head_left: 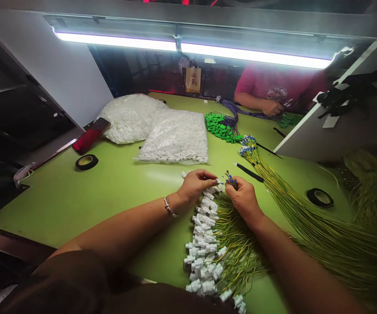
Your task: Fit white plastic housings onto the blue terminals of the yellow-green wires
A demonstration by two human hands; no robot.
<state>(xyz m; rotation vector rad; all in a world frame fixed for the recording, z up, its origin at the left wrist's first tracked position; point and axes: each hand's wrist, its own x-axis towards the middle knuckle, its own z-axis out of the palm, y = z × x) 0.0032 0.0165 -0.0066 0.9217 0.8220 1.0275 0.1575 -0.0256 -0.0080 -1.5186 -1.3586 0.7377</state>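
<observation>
My left hand [195,186] pinches a small white connector housing [219,182] between thumb and fingertips. Just to its right, my right hand [243,196] is closed around a bunch of wires [230,179] with blue-sleeved metal ends. One wire end points at the housing; whether it sits inside is too small to tell. Below both hands runs a long pile of white connectors [204,235] joined to yellow-green wires [237,235]. Another white connector [184,174] lies behind my left hand.
Bags of white housings [177,135] stand at the back. Tape rolls [86,162], a black-handled tool [249,172], a long wire bundle [283,192] and green connectors [222,127] lie on the green table [110,200]. Across the table, a person's hand [272,107] handles purple wires.
</observation>
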